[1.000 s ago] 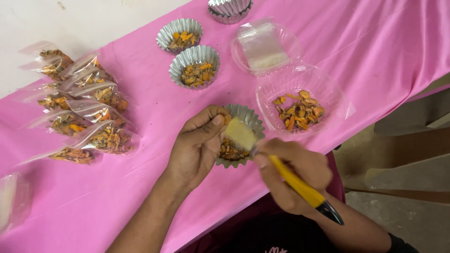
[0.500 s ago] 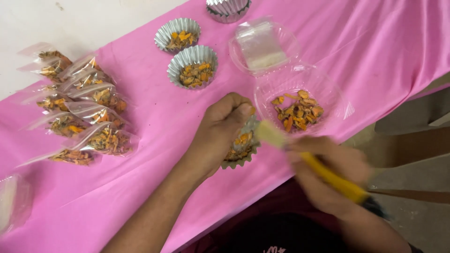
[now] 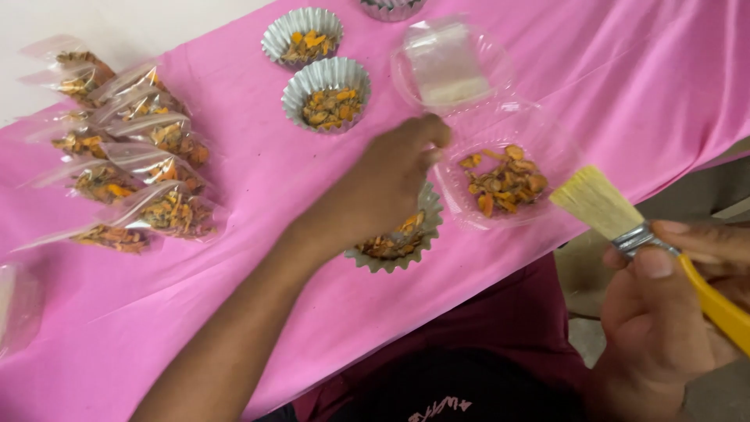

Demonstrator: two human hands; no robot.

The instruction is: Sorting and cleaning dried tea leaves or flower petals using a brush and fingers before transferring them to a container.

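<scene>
My left hand (image 3: 387, 176) reaches over a fluted foil cup (image 3: 398, 242) of orange dried pieces, fingers pinched together near the rim of a clear plastic container (image 3: 539, 141) that holds more orange pieces (image 3: 504, 181). Whether the fingers hold a piece is hidden. My right hand (image 3: 664, 312) is at the lower right, off the table, gripping a yellow-handled paintbrush (image 3: 625, 223) with pale bristles pointing up and left.
A pink cloth (image 3: 234, 312) covers the table. Two more filled foil cups (image 3: 326, 94) (image 3: 303, 37) stand behind. Several sealed clear bags of orange pieces (image 3: 133, 180) lie at the left. The container's open lid (image 3: 449, 62) lies at the back.
My right hand has pulled the brush away from the foil cup to the lower right. My left hand has shifted from the cup toward the clear container.
</scene>
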